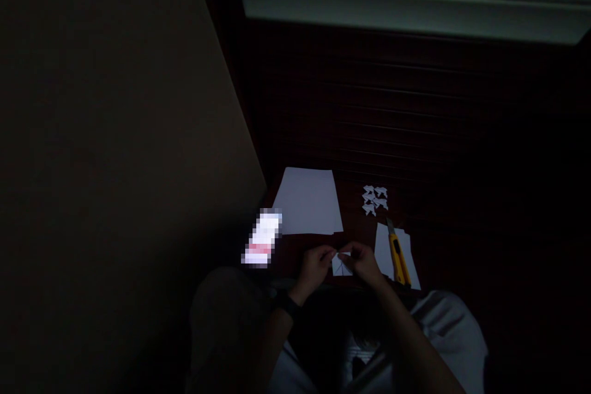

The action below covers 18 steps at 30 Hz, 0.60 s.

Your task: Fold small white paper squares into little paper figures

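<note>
Deep underexposure swallows most of the frame in near-black, and the wall [115,135] at left is a murky brown. A pale band [406,6] across the upper right gives faint cool light. A pixelated screen [261,238] at lower centre glows brightest. The left hand [314,266], the right hand [364,261] and the paper piece [340,266] they pinch look dim, soft and grainy.

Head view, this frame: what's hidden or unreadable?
All in the head view:
The small paper piece is partly covered by the left hand and right hand, so its folds are unreadable.
The lit screen is pixelated, so its content is unreadable.
The folded pieces are too small to tell shape or exact count.
The yellow knife is too small and dark to tell whether the blade is out.
</note>
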Each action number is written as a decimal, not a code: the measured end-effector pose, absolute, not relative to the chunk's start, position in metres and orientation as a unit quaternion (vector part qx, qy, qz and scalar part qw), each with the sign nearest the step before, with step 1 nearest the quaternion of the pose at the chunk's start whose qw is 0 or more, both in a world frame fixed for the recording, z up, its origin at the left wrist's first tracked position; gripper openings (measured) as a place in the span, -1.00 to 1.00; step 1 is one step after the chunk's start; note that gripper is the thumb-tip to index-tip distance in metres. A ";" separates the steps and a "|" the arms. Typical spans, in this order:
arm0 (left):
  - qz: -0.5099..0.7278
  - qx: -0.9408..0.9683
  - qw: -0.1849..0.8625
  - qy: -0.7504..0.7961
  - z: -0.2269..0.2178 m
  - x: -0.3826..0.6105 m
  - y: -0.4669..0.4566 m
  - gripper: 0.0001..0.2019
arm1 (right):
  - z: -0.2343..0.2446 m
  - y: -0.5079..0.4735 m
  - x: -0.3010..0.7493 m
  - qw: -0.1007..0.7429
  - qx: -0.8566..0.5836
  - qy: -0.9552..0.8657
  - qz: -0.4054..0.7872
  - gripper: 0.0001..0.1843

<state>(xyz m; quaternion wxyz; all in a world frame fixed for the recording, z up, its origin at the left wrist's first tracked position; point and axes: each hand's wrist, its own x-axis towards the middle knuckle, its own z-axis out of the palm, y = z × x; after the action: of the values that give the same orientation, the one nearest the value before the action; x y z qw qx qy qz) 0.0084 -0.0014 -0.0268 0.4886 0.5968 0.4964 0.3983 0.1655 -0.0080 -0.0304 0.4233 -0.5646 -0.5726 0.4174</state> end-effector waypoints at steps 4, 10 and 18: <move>0.413 0.610 0.479 0.478 -0.028 0.008 -0.002 -0.79 | -0.030 -0.007 0.166 0.425 -0.572 -0.578 0.398 -0.84; 0.427 0.593 0.506 0.458 -0.034 0.006 -0.002 -0.79 | -0.030 -0.007 0.167 0.419 -0.574 -0.583 0.393 -0.87; 0.419 0.577 0.540 0.446 -0.037 0.005 0.000 -0.78 | -0.033 -0.006 0.168 0.424 -0.572 -0.580 0.395 -0.86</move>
<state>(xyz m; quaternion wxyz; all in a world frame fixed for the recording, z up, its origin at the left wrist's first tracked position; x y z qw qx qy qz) 0.0048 0.0002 -0.0375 0.5401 0.5773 0.4464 0.4192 0.1678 -0.0064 -0.0331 0.4238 -0.5723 -0.5801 0.3953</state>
